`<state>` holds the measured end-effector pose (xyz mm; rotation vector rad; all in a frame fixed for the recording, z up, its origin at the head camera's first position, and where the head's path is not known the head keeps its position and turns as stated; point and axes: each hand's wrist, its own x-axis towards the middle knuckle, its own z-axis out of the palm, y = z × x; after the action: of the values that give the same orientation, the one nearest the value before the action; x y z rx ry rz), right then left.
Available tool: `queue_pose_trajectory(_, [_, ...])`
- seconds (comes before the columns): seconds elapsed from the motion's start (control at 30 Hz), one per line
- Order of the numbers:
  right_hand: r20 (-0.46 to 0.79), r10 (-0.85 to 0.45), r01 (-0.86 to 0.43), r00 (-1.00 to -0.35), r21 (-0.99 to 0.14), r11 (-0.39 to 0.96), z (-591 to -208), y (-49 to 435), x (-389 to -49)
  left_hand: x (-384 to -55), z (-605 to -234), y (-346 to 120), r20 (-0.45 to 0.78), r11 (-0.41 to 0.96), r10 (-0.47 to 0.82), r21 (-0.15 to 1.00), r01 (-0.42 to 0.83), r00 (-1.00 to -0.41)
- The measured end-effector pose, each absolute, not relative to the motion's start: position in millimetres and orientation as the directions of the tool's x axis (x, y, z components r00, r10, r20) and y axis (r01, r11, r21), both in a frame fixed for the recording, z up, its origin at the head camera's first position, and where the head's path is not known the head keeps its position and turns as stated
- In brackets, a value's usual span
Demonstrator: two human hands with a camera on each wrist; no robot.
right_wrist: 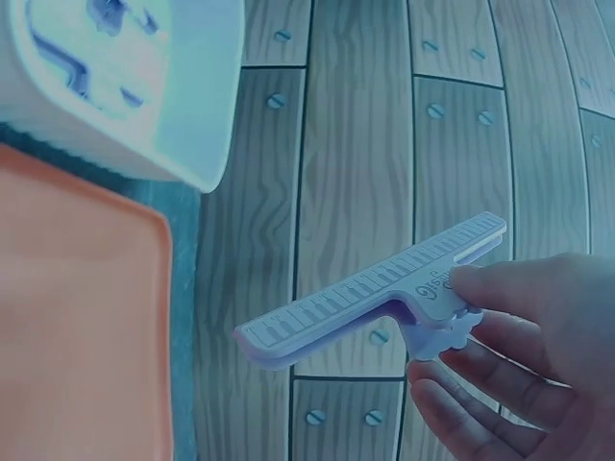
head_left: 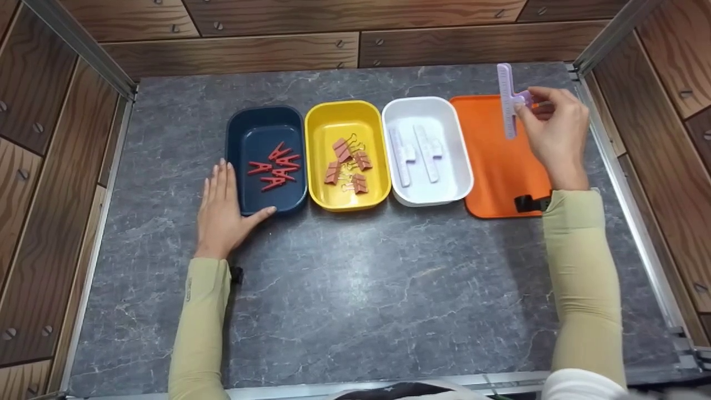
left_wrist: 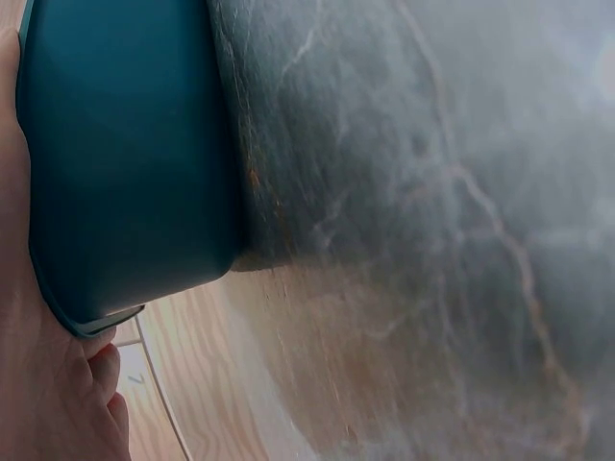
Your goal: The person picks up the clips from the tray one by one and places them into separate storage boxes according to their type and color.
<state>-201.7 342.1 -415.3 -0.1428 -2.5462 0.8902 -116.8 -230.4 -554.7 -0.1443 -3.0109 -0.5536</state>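
My right hand pinches a lilac bag clip by its handle, thumb against the fingers, above the orange mat. In the right wrist view the clip's long ridged bar points away from the hand. My left hand lies along the left side of a dark blue bin, fingers straight and thumb stretched past its near corner. Several small red A-shaped clips lie inside that bin. Two more lilac bag clips lie in the white bin.
Between the blue and white bins stands a yellow bin holding several pinkish-brown binder clips. The bins and orange mat form a row across the grey marbled table. Wood-patterned panels with metal rails border it.
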Motion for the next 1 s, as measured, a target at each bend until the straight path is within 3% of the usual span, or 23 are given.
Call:
queue_pose_trajectory(0.53, [0.391,0.315,-0.097,-0.865,-0.746,0.659,-395.4,317.7,-200.1,-116.9,-554.0,-230.4,0.074,0.934,0.072,0.344,0.094,-0.995])
queue_pose_trajectory(0.77, [0.344,0.294,-0.117,-0.892,-0.803,0.584,-392.0,304.3,-201.2,-116.1,-554.8,-230.5,0.075,0.933,0.069,0.348,0.091,-0.995])
queue_pose_trajectory(1.0, [0.321,0.219,-0.124,-0.922,-0.778,0.616,-408.2,291.7,-209.8,-115.7,-555.2,-230.4,0.078,0.932,0.074,0.349,0.097,-0.994])
